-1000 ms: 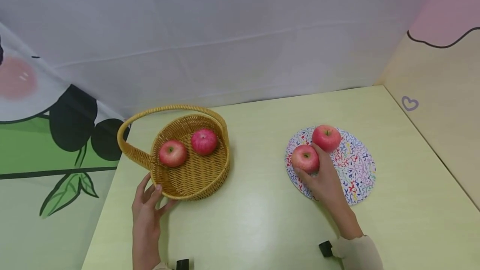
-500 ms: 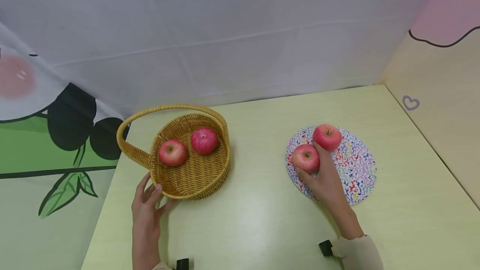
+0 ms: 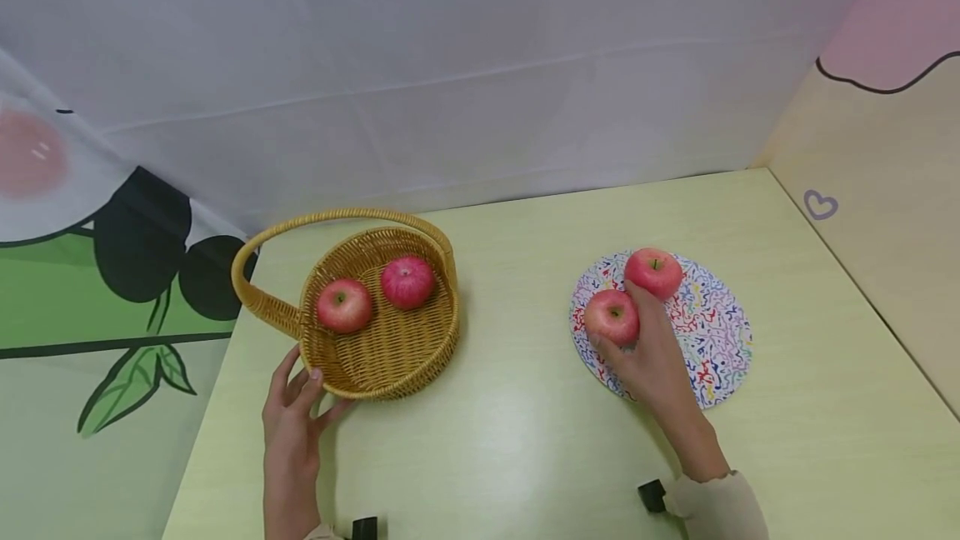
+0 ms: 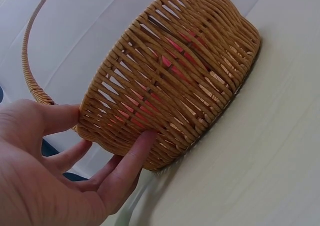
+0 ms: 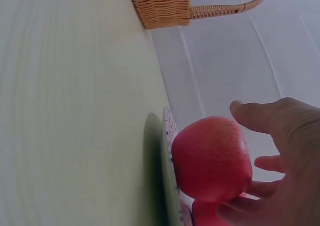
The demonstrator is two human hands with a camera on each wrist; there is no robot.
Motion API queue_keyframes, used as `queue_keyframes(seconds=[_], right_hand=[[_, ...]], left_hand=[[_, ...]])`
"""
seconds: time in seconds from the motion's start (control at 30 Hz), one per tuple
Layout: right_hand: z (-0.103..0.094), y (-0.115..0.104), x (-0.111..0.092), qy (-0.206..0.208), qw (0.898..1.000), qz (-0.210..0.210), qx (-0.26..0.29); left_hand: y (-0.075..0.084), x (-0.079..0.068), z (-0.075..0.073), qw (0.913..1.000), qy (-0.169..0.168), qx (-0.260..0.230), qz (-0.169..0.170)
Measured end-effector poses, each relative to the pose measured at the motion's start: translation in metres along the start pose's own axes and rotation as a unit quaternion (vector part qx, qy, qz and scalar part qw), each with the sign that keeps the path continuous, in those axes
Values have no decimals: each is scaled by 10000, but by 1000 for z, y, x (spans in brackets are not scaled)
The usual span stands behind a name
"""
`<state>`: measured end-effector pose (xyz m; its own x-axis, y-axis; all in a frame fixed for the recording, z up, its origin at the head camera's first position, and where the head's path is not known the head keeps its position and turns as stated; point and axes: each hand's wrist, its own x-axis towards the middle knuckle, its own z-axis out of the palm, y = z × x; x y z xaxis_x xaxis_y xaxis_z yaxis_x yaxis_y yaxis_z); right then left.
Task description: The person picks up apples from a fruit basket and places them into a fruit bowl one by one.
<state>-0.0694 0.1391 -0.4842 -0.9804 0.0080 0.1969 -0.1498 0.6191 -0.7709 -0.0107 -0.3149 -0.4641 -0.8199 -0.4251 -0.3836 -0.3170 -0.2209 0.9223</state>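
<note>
A round wicker basket (image 3: 427, 357) with a tall arched handle stands on the left of the table. Inside it are a red apple (image 3: 345, 305) and a deeper pink, streaked fruit (image 3: 407, 282). My left hand (image 3: 292, 432) rests spread fingertips on the basket's near left side and rim; in the left wrist view, one fingertip lies against the woven wall (image 4: 170, 85). On the right, my right hand (image 3: 651, 365) grips an apple (image 3: 611, 317) on a flat, round, colourfully patterned plate (image 3: 716, 332). Behind it sits another apple (image 3: 654, 272), partly hidden by the gripped one in the right wrist view.
The pale table (image 3: 480, 432) meets a white cloth backdrop (image 3: 480, 140) behind. A printed panel (image 3: 150, 407) borders the left, and a cream and pink wall (image 3: 885, 215) the right. Bare tabletop lies between basket and plate. Black wrist devices (image 3: 652, 497) sit by the cuffs.
</note>
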Motion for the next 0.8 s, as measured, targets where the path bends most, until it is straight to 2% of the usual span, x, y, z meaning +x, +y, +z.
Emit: queue_keyframes(seconds=[0.2, 0.37, 0.5, 0.67, 0.8], right_hand=[[-2, -6, 4, 217, 9994, -260, -21], [-4, -12, 8, 225, 9989, -399, -58], [-5, -18, 11, 250, 9973, -692, -8], [-6, -24, 15, 173, 9937, -1084, 207], [-8, -31, 18, -22, 9917, -1176, 511]], left_hand=[[0, 0, -1, 10000, -16, 9, -5], [0, 0, -1, 10000, -61, 3, 27], [0, 0, -2, 9999, -96, -14, 61], [0, -1, -2, 10000, -81, 27, 46], [0, -1, -1, 9999, -68, 71, 49]])
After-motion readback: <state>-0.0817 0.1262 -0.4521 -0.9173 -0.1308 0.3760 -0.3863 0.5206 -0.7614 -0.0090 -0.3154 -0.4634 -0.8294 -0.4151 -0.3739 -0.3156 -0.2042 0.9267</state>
